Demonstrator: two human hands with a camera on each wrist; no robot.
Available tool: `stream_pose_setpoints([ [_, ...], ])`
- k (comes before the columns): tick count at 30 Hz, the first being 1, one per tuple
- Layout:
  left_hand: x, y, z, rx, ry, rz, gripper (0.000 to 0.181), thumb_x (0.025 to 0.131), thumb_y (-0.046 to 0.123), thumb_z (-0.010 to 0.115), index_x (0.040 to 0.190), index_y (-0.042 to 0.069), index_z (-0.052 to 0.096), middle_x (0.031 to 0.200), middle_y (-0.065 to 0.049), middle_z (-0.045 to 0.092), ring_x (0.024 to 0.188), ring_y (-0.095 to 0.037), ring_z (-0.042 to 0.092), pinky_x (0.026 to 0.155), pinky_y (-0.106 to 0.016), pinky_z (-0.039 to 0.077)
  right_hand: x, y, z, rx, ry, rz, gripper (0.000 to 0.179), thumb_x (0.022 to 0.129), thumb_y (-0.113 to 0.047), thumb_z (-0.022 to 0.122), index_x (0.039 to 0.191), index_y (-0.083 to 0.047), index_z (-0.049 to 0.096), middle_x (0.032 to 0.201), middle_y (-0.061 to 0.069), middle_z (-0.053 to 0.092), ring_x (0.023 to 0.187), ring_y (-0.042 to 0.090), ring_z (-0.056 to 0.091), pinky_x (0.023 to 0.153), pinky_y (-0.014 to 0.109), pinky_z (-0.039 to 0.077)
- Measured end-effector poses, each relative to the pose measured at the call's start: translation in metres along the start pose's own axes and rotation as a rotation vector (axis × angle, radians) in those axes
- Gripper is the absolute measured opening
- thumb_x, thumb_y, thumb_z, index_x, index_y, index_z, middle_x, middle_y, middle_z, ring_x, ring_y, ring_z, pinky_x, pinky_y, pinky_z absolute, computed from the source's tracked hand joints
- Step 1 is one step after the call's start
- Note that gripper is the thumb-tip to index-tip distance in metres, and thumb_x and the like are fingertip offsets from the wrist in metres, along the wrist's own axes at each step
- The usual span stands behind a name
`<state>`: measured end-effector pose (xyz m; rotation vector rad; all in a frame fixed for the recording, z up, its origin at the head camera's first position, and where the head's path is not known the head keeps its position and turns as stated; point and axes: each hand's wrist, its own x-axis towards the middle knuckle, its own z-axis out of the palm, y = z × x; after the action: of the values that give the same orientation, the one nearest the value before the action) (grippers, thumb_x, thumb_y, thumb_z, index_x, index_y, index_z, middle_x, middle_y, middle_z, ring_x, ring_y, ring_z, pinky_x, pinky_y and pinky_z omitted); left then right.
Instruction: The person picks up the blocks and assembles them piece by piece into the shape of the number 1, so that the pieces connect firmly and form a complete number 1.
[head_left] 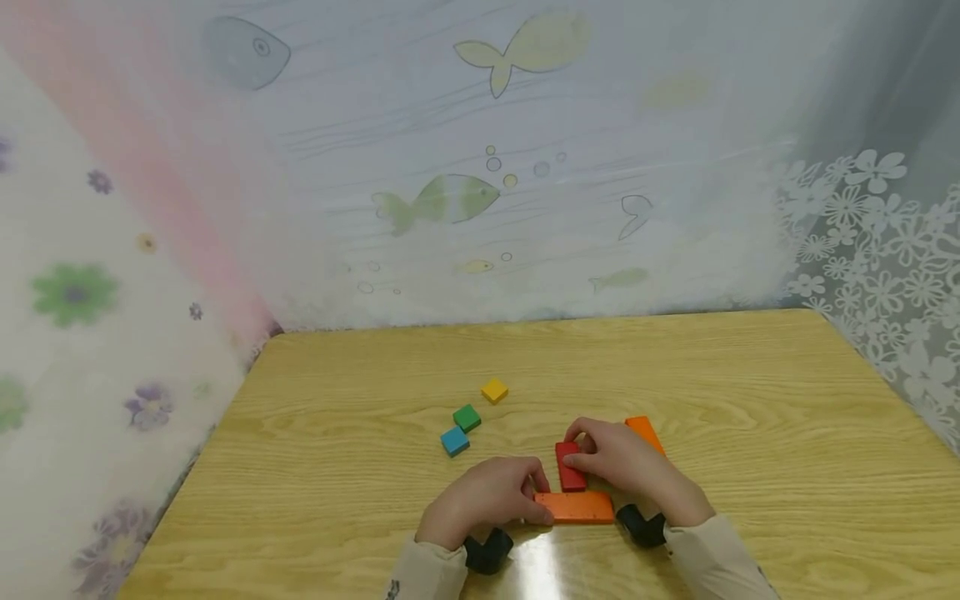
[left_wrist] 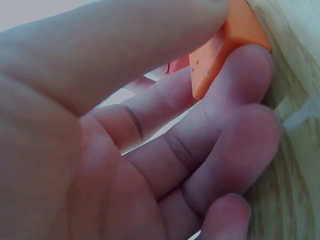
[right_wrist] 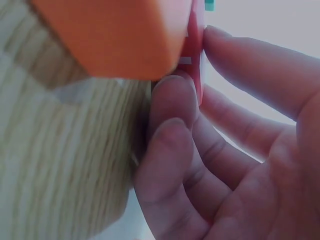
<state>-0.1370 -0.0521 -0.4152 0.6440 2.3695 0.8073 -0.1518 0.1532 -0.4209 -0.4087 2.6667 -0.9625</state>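
In the head view a long orange block point(head_left: 581, 507) lies crosswise near the front of the table. My left hand point(head_left: 487, 493) pinches its left end between thumb and fingers; up close in the left wrist view, the thumb presses one side and a fingertip point(left_wrist: 250, 70) the other. A red block point(head_left: 572, 481) stands lengthwise behind the orange one, its near end right at the orange block's back edge. With thumb and fingers my right hand point(head_left: 626, 457) grips the red block, its far end partly covered. The orange block fills the upper left of the right wrist view.
A second orange block point(head_left: 647, 433) lies just behind the right hand, partly hidden by it. Farther back left are a blue block point(head_left: 454, 441), a green block point(head_left: 467, 417) and a yellow block point(head_left: 494, 390). A patterned curtain point(head_left: 525, 250) hangs behind the wooden table point(head_left: 337, 400).
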Motion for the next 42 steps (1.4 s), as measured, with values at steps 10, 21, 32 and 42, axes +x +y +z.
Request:
stream_pose_setpoints([
  [10, -0.0017, 0.0018, -0.0024, 0.011, -0.011, -0.002, 0.024, 0.073, 0.036, 0.072, 0.084, 0.023, 0.056, 0.067, 0.009, 0.053, 0.056, -0.008, 0.046, 0.053, -0.024, 0.037, 0.0002, -0.0009, -0.0017, -0.01, -0.023, -0.038, 0.02, 0.082, -0.027, 0.065, 0.095, -0.014, 0.056, 0.068, -0.006, 0.052, 0.057, 0.011, 0.047, 0.056, 0.027, 0.039],
  [21, -0.0034, 0.0049, -0.004, 0.002, -0.027, 0.014, 0.023, 0.074, 0.034, 0.072, 0.084, 0.022, 0.055, 0.067, 0.008, 0.053, 0.057, -0.008, 0.046, 0.054, -0.024, 0.037, 0.0019, 0.0007, -0.0013, 0.011, -0.058, -0.018, 0.02, 0.081, -0.028, 0.066, 0.095, -0.016, 0.057, 0.068, -0.006, 0.053, 0.058, 0.012, 0.048, 0.056, 0.029, 0.039],
  [32, -0.0016, 0.0044, -0.003, 0.028, -0.03, 0.026, 0.023, 0.073, 0.036, 0.072, 0.084, 0.022, 0.056, 0.068, 0.01, 0.053, 0.057, -0.006, 0.047, 0.055, -0.023, 0.038, 0.0013, 0.0044, -0.0044, 0.025, -0.086, -0.054, 0.025, 0.08, -0.031, 0.066, 0.096, -0.014, 0.058, 0.069, -0.006, 0.054, 0.059, 0.011, 0.048, 0.057, 0.028, 0.04],
  [42, -0.003, 0.0042, -0.0038, 0.008, -0.044, 0.028, 0.025, 0.074, 0.036, 0.071, 0.09, 0.022, 0.057, 0.067, 0.008, 0.054, 0.058, -0.007, 0.048, 0.057, -0.023, 0.038, 0.0005, 0.0072, -0.0044, 0.043, -0.102, -0.051, 0.024, 0.08, -0.028, 0.067, 0.098, -0.015, 0.058, 0.07, -0.006, 0.055, 0.061, 0.012, 0.049, 0.058, 0.029, 0.041],
])
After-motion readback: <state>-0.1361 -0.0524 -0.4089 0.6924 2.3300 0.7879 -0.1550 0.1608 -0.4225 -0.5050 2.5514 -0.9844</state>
